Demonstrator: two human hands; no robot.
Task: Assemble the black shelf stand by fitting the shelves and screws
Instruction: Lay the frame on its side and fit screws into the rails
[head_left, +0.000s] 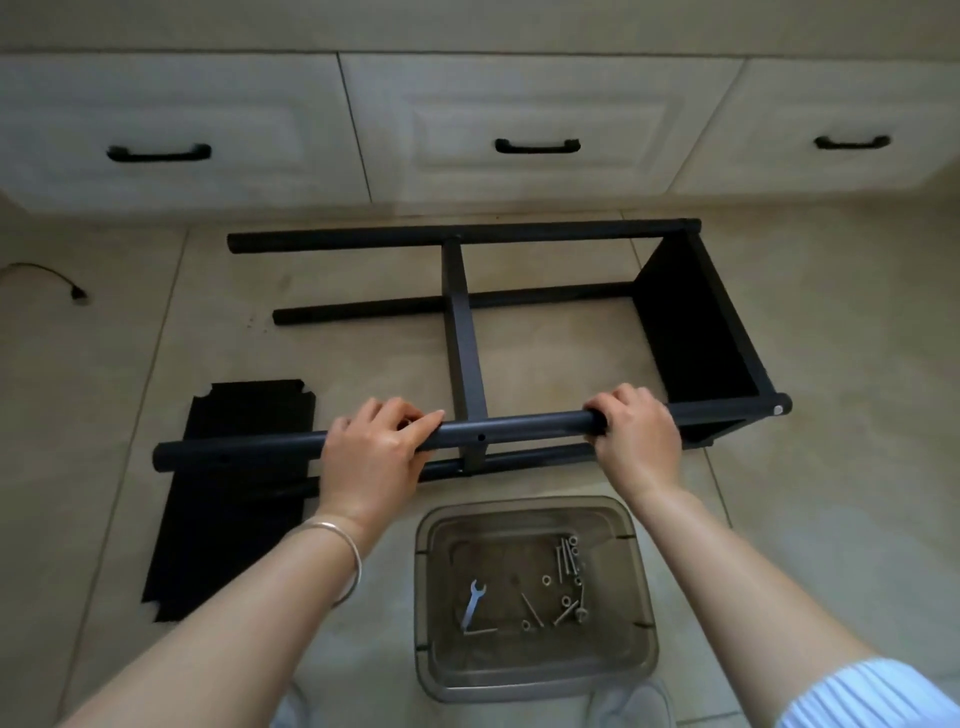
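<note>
On the floor, stand: the black shelf stand (519, 332) is laid on its side in front of the cabinet drawers (535, 130), with one shelf fitted at its right end and a second shelf (465, 332) seated across the middle.
Near pole: the near pole (363, 441) is held across the front; a screw hole in it is seen just at the middle shelf.
Left grip: the left hand (376, 447) is curled over the pole, left of the middle shelf.
Right grip: the right hand (636, 431) is wrapped round the pole, nearer the fitted end.
Step judged: the pole is probably being lined up on the middle shelf for screwing.
Doing it well: the hole is best kept facing outward and matched to the shelf edge before any screw is driven; the pole should be pressed evenly by both hands.
Loose shelf: a black panel (228, 499) is lying flat under the pole's free left end.
Hardware: screws (566, 558) and a wrench (474, 603) are kept in the clear tray (535, 512), just in front of the stand.
</note>
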